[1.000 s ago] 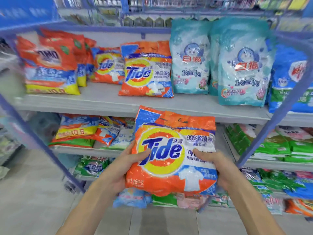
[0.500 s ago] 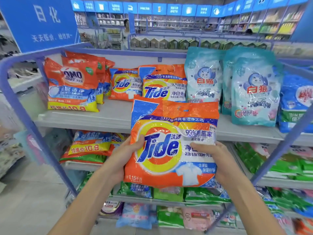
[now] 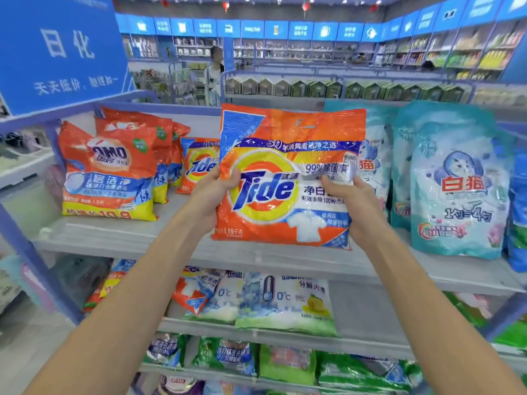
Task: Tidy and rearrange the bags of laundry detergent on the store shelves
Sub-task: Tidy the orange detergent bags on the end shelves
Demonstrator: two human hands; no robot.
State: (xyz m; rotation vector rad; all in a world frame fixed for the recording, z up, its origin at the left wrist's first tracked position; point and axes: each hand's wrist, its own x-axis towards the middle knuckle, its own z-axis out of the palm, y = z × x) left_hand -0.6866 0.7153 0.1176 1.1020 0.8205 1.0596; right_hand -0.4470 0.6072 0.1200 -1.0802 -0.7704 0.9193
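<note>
An orange Tide detergent bag (image 3: 285, 178) stands upright over the top shelf (image 3: 119, 238), its bottom edge at or just above the shelf surface. My left hand (image 3: 211, 195) grips its left edge and my right hand (image 3: 353, 206) grips its right edge. Behind it on the left another Tide bag (image 3: 199, 166) leans upright, partly hidden. Orange OMO bags (image 3: 111, 172) stand further left. Teal cat-logo bags (image 3: 456, 189) stand to the right, one half hidden behind the held bag.
A blue sign (image 3: 60, 49) hangs at upper left over the blue shelf frame (image 3: 25, 252). White and green bags (image 3: 285, 303) lie on the second shelf, green ones (image 3: 288, 363) lower. A blue bag (image 3: 517, 212) sits at the far right. A person (image 3: 215, 72) stands in the aisle behind.
Both hands have lifted the Tide bag from in front of the lower shelves up to the top shelf, where it now covers the Tide bag that stood in the middle.
</note>
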